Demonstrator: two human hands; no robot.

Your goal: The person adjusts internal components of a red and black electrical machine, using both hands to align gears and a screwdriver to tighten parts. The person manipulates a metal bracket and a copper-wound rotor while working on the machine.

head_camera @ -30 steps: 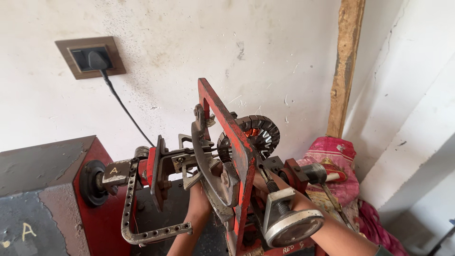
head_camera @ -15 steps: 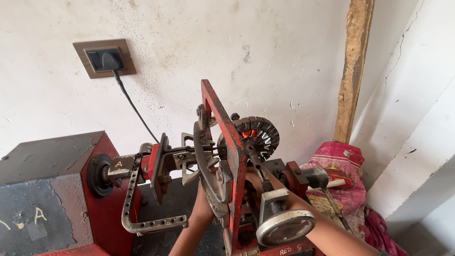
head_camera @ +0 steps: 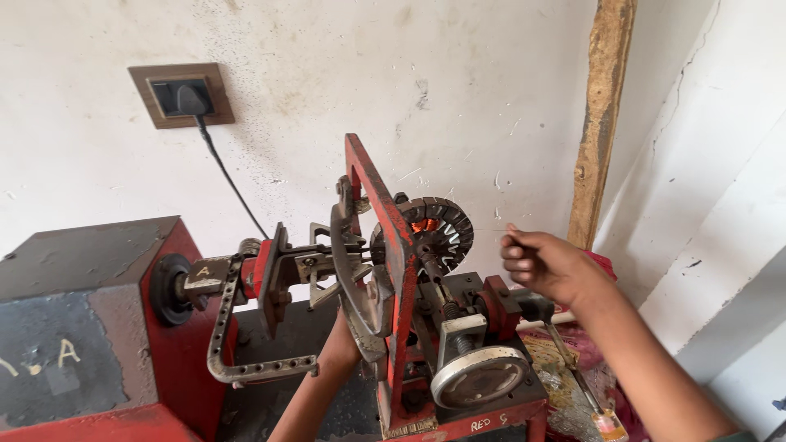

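Armature core [head_camera: 440, 231], a round slotted metal disc with copper showing at its hub, is sitting on a shaft in the middle of the red winding machine [head_camera: 385, 270]. Its flat face is turning toward the near right, and the shaft through it is running left to right, in line with the spindle coming out of the red and grey motor housing [head_camera: 82, 327] on the left. A thin wire [head_camera: 488, 231] is stretching almost level from the core's right edge to the right hand [head_camera: 547, 266], which is hovering just right of the core with its fingers [head_camera: 517, 252] curled closed, pinching the wire's end. The left hand [head_camera: 342, 344] is reaching up from below behind the red upright frame plate [head_camera: 383, 245]; most of it is hidden by the curved metal arm, so whether its fingers are gripping anything cannot be told. A grey handwheel [head_camera: 479, 376] is facing the camera at the near end of the machine. On the far wall, a black plug is sitting in a brown socket plate [head_camera: 182, 96], its cable trailing down toward the machine. A wooden post [head_camera: 602, 123] is standing against the wall on the right.
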